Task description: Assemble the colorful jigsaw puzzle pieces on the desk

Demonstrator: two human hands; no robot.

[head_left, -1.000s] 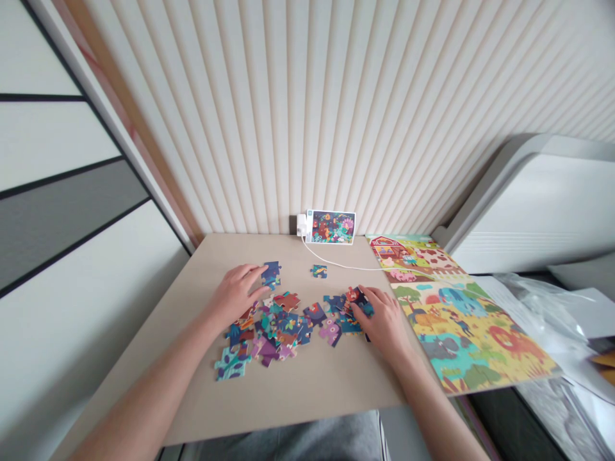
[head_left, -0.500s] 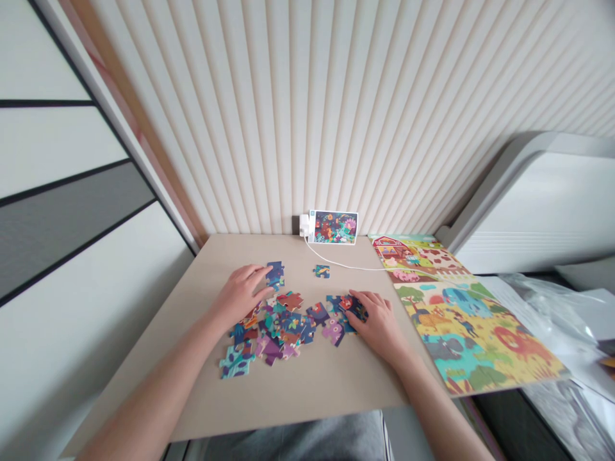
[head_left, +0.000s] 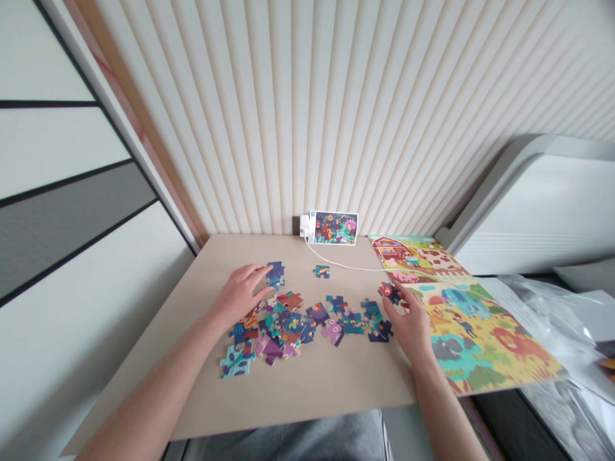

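My left hand (head_left: 245, 293) rests on the table (head_left: 307, 390) with its fingers apart, its fingertips against the left edge of two joined dark blue puzzle pieces (head_left: 275, 275). Between thumb and fingers my right hand (head_left: 408, 317) has a dark piece with a red figure (head_left: 388, 292), near the table's right side. Several loose pieces lie in a pile (head_left: 283, 326) in front of my left hand. More blue pieces (head_left: 353, 322) and a purple one (head_left: 332, 331) spread out toward my right hand. A single blue and yellow piece (head_left: 322, 271) lies farther back.
A picture card (head_left: 336, 228) leans on the ribbed wall beside a white charger (head_left: 304, 225). Its cable (head_left: 353, 267) runs right, over a farm puzzle (head_left: 423, 257). An animal puzzle (head_left: 485, 336) covers the table's right side.
My right hand has moved right with the red-figured piece, uncovering blue pieces where it was. My left hand has stayed in place.
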